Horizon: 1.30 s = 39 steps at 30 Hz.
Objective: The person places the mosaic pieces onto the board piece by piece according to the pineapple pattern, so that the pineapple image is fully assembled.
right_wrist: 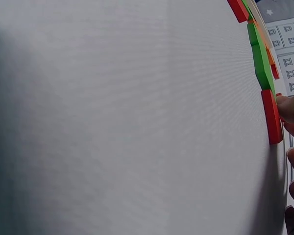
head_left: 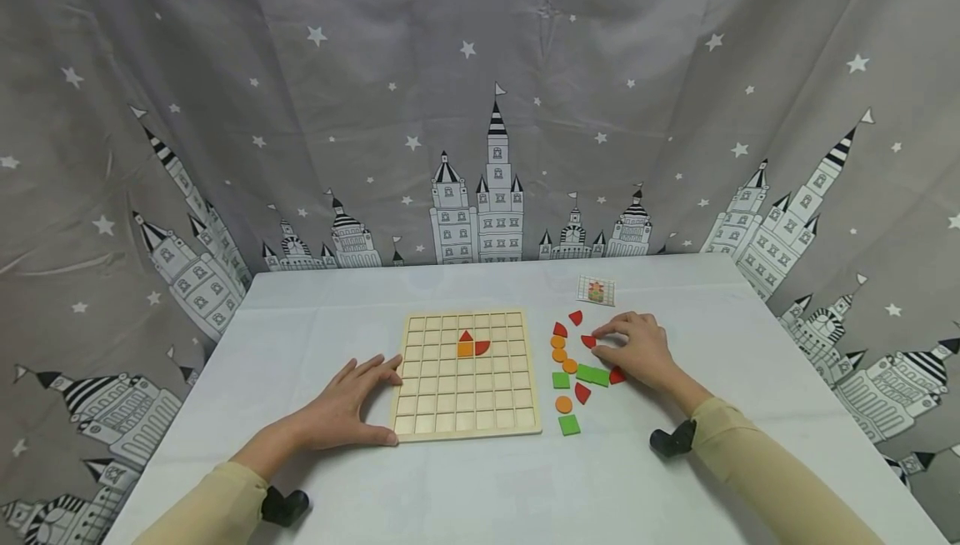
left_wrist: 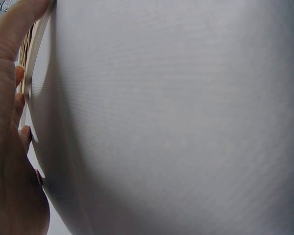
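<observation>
A square wooden grid board [head_left: 446, 402] lies on the white table. On it an orange square [head_left: 466, 350] sits below a small red triangle [head_left: 467, 336], with a red quarter-circle [head_left: 482, 348] on the square's right. My left hand [head_left: 337, 408] rests against the board's left side, fingers spread along the edge and thumb at the near corner. To the board's right, my right hand [head_left: 637, 349] pinches a red quarter-circle piece [head_left: 588, 342] between thumb and forefinger. Under that hand lies another red quarter-circle [head_left: 617, 375], seen close up as a red block [right_wrist: 271, 117] in the right wrist view.
Between board and right hand lie loose pieces: orange circles [head_left: 564, 404], green squares [head_left: 569, 425] and more red quarter-circles [head_left: 582, 393]. Behind them is a small picture card [head_left: 596, 290]. A grey castle-print curtain [head_left: 360, 112] hangs beyond the table's far edge.
</observation>
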### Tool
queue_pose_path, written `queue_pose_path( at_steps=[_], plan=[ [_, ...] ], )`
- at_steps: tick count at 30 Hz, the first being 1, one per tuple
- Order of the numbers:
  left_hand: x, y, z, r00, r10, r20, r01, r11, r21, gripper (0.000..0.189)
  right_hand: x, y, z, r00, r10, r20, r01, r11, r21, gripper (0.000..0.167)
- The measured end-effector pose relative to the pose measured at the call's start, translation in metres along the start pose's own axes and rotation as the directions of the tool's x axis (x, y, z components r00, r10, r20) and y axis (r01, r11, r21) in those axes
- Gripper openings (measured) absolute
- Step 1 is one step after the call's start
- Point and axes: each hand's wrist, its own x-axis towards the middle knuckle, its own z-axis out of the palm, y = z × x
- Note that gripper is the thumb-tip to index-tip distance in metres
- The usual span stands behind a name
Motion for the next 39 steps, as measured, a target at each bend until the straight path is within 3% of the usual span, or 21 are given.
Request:
queue_pose_path(
  at_steps=[26, 39],
  plan=[
    [-0.001, -0.001, 0.000, 1.000, 0.010, -0.006, -0.010, 1.000, -0.006, 0.083, 0.001, -0.001, 0.001, 1.000, 0.007, -0.008, -0.007, 1.000, -0.010, 0.025],
    [-0.002, -0.001, 0.000, 1.000, 0.008, -0.007, -0.008, 1.000, 0.000, 0.085, 0.006, -0.012, 0.001, 0.993, -0.103, -0.053, 0.098, 0.990, -0.103, 0.017]
  ],
)
